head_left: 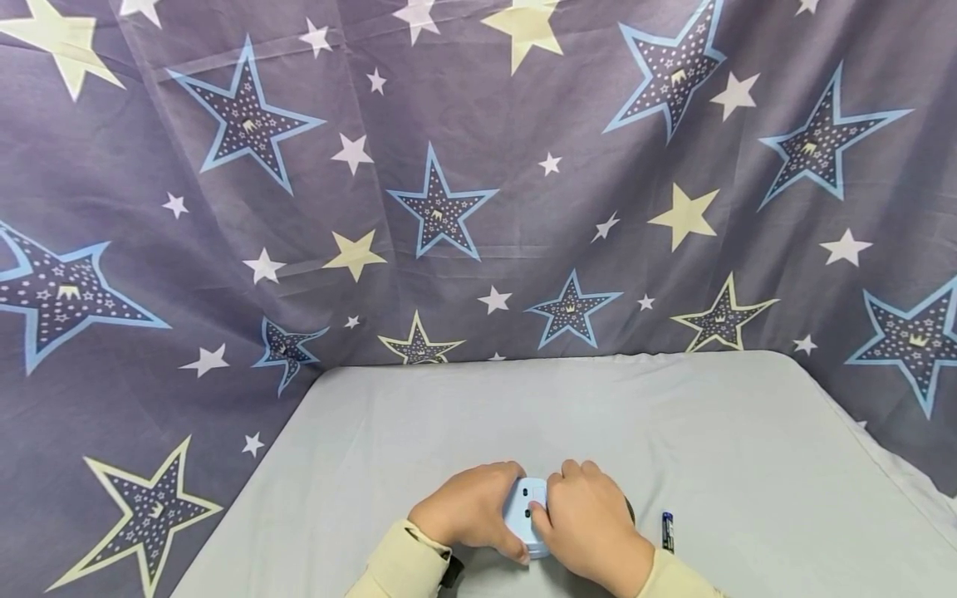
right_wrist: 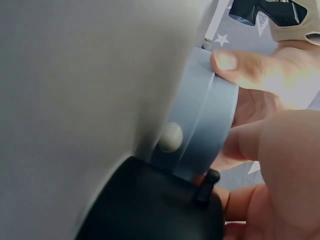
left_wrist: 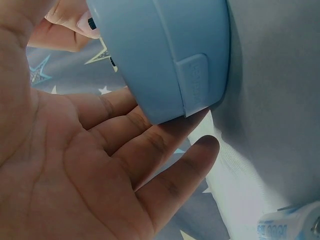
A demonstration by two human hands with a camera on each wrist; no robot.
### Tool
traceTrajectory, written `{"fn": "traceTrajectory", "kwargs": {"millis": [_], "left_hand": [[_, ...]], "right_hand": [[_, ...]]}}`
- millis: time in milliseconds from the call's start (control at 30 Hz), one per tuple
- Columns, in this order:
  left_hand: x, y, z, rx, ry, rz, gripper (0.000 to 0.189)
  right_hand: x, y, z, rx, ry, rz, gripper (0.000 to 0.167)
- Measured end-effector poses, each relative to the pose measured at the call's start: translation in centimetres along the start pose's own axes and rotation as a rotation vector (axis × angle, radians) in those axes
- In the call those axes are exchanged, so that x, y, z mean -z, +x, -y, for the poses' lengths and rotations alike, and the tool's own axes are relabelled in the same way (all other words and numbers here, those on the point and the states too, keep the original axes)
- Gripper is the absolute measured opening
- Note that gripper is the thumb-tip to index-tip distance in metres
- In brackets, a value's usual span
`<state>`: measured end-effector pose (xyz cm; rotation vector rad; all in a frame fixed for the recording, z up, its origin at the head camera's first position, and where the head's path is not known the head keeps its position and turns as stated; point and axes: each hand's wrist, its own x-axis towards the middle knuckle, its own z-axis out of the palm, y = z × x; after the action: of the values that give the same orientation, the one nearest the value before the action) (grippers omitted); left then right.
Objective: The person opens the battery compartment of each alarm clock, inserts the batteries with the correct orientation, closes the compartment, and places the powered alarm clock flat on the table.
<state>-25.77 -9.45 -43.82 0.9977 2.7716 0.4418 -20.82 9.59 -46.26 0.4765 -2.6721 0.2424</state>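
Around the hands, a pale grey cloth [head_left: 673,432] is covering the table, and a dark star-printed sheet [head_left: 478,166] is hanging behind it and running down both sides. Just right of the right hand, a small dark-blue battery [head_left: 668,531] is lying on the cloth, apart from the hand; in the left wrist view something pale with blue print, perhaps the same battery, is showing at the bottom right corner, cut off by the frame. A black object [right_wrist: 150,205] is sitting against the device on the right-hand side; in the head view only a dark sliver of it is peeking out behind the right hand, so what it is cannot be told. Both hands are covering most of the device from above, and the lower edge of the frame is cutting off the cream sleeves. The light-blue device [head_left: 527,515] is resting on the cloth near the front edge, between the two hands. It is rounded and plastic, with a seam running round its side, a small pale round foot underneath, dark markings on its upper face, and a raised tab on one end. The left hand [head_left: 471,511] is cupping its left side with fingers curled under and around it, and the right hand [head_left: 591,523] is gripping its right side, thumb pressing on the upper face.
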Motion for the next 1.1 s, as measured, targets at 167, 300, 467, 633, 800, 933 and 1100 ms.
{"fn": "traceTrajectory", "kwargs": {"millis": [167,300,467,633,800,933,1100], "left_hand": [[0.1,-0.1,0.0,-0.003,0.01,-0.004,0.083],[0.1,-0.1,-0.1,-0.007,0.008,-0.002,0.082],[0.1,-0.1,0.0,-0.009,-0.001,0.002,0.081],[0.0,0.0,0.0,-0.007,-0.003,0.002,0.08],[0.0,0.0,-0.1,-0.006,0.007,-0.002,0.079],[-0.1,0.1,-0.2,-0.003,0.01,-0.004,0.078],[-0.1,0.1,-0.2,-0.005,0.018,-0.011,0.078]], "right_hand": [[-0.2,0.0,0.1,0.01,-0.015,0.019,0.039],[-0.2,0.1,0.3,0.005,-0.013,0.026,0.038],[-0.2,0.0,0.5,-0.008,-0.001,0.023,0.037],[-0.2,-0.1,0.7,-0.023,0.001,-0.006,0.037],[-0.3,-0.2,0.8,-0.054,-0.004,0.0,0.036],[-0.4,-0.2,0.9,-0.067,-0.018,0.019,0.036],[-0.3,-0.3,1.0,-0.056,-0.038,0.012,0.036]]}}
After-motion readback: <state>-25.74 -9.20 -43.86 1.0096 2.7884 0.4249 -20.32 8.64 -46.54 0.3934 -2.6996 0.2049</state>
